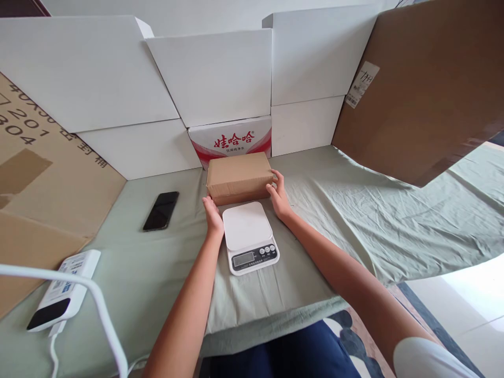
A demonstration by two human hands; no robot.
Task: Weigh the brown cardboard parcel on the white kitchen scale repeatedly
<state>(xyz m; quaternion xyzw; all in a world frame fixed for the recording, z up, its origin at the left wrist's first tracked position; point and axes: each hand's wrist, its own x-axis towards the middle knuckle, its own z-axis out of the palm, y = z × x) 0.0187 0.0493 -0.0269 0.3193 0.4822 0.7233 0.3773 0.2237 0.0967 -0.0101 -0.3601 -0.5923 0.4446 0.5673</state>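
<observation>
A small closed brown cardboard box (241,176) is between my two hands, just behind the kitchen scale. My left hand (213,216) is at its lower left corner, the fingers mostly hidden behind the box and the thumb pointing up. On the other side my right hand (279,195) grips the right end, its thumb on the near edge and its fingers along the side. Nearer to me lies the white digital kitchen scale (247,228), its plate bare and its display blank. Whether the box rests on the cloth or is slightly raised, I cannot tell.
A black phone (161,211) lies to the left. Closer in is a white device (65,289) with a plugged-in cable (98,299). White boxes (220,76), a red-and-white carton (236,137) and large brown cardboard (417,89) wall in the green cloth (334,210).
</observation>
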